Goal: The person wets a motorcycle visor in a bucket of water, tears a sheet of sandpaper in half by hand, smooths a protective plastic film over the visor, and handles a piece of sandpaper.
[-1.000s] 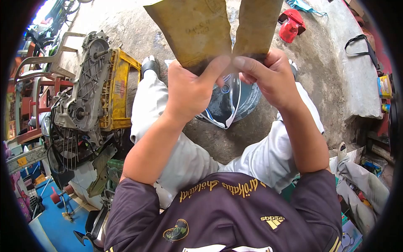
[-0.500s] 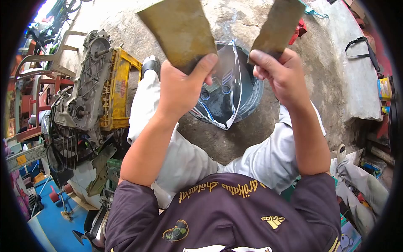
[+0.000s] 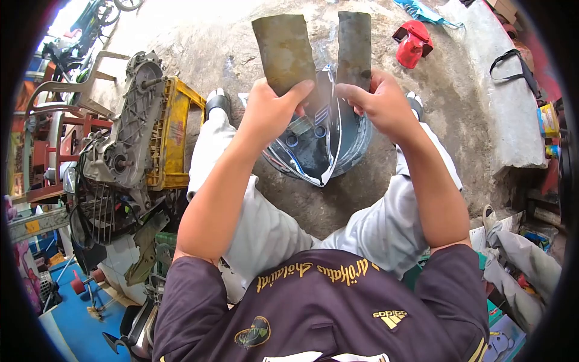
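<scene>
My left hand (image 3: 271, 111) is closed on the lower end of a wide brownish sheet piece (image 3: 284, 51), thumb on its face. A narrower, darker sheet strip (image 3: 354, 48) stands upright in my right hand (image 3: 380, 105), pinched at its bottom. A gap separates the two pieces. Below both hands, a round dark basin (image 3: 356, 142) sits on the ground between my feet. A glossy dark panel with white edges (image 3: 313, 160) rests in the basin, its pointed end towards me.
At the left, a metal engine casing (image 3: 129, 120) leans by a yellow crate (image 3: 175, 139). A red part (image 3: 413, 45) and blue cloth (image 3: 422, 11) lie at the upper right. A concrete ledge (image 3: 512, 102) runs along the right.
Both hands first drew apart with the pieces, which were close together at their lower ends. Since then, the pieces have come nearer each other and sit lower, showing their full length.
</scene>
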A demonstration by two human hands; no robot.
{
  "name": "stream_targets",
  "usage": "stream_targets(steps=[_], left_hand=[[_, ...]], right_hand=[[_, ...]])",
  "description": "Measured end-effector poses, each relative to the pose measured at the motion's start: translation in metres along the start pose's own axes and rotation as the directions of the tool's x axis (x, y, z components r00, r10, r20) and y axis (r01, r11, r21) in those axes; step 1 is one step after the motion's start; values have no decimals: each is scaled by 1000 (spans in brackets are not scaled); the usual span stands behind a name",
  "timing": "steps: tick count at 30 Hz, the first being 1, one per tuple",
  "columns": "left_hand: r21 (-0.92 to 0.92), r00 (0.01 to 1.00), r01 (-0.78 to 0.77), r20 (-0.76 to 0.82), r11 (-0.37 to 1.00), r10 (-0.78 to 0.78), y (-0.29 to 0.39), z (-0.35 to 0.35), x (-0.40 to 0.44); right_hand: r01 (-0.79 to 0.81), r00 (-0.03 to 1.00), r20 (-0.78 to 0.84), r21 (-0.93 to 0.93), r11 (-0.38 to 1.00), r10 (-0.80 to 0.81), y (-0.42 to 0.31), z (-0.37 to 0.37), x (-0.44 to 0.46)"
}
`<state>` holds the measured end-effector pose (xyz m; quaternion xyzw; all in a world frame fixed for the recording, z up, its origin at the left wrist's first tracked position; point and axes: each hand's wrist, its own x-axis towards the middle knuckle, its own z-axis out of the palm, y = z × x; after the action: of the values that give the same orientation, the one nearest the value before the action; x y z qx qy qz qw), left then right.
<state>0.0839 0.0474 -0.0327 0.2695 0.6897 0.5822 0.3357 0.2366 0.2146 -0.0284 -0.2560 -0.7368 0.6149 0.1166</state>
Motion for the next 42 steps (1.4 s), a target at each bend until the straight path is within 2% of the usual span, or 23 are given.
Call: stream_targets(steps=[5, 8, 10, 12, 13, 16, 18, 20, 21, 23, 26, 28, 30, 33, 34, 36, 37, 40, 42], left_hand=[[41, 998, -2, 68, 999, 0, -3, 4, 4], [33, 1000, 6, 22, 999, -7, -9, 3, 4], [48, 1000, -22, -3, 999, 22, 16, 6, -19], [211, 1000, -18, 8, 977, 17, 39, 0, -40], [158, 997, -71, 19, 985, 68, 42, -3, -45], [160, 995, -96, -8, 982, 99, 69, 0, -71], [153, 994, -104, 32, 983, 100, 80, -2, -76], [276, 983, -160, 128, 948, 129, 96, -4, -81], [266, 983, -159, 135, 951, 127, 101, -3, -85], [324, 975, -160, 202, 933, 97, 106, -1, -88], [315, 970, -170, 219, 934, 103, 79, 3, -72], [332, 974, -114, 224, 936, 39, 77, 5, -73], [422, 950, -162, 312, 892, 24, 71, 7, -57], [344, 943, -180, 326, 922, 62, 74, 17, -37], [329, 945, -184, 319, 926, 74, 81, 23, -36], [374, 941, -169, 336, 912, 37, 93, 32, -36], [282, 919, -228, 377, 932, 110, 91, 35, -34], [264, 907, -266, 395, 927, 148, 80, 47, -31], [271, 905, -210, 418, 939, 82, 73, 52, -32]], right_hand=[[-10, 999, 46, 36, 999, 8, 6, -9, -6], [71, 996, 44, 59, 996, -74, -4, -16, -12], [87, 995, 37, 131, 988, -92, -15, -16, -26], [131, 989, 51, 102, 986, -137, -30, -23, -43], [160, 985, 57, 75, 984, -165, -39, -28, -54], [195, 979, 57, 45, 980, -197, -49, -39, -80], [197, 979, 51, 33, 980, -199, -55, -48, -95], [157, 988, 8, -33, 987, -157, -61, -56, -111], [148, 989, 4, -41, 988, -148, -64, -58, -119], [184, 983, -22, 2, 983, -184, -71, -63, -131], [136, 988, -66, -85, 987, -142, -77, -65, -144], [123, 989, -67, -88, 989, -129, -82, -63, -150], [121, 989, -78, -101, 987, -129, -88, -65, -154], [175, 983, -45, -74, 982, -179, -104, -66, -154], [188, 980, -44, -129, 974, -195, -109, -66, -152], [190, 980, -38, -75, 979, -193, -119, -63, -151], [185, 982, -26, -65, 981, -187, -118, -65, -149], [188, 982, -40, 24, 982, -187, -100, -66, -144], [168, 983, -87, 43, 985, -164, -81, -61, -144]])
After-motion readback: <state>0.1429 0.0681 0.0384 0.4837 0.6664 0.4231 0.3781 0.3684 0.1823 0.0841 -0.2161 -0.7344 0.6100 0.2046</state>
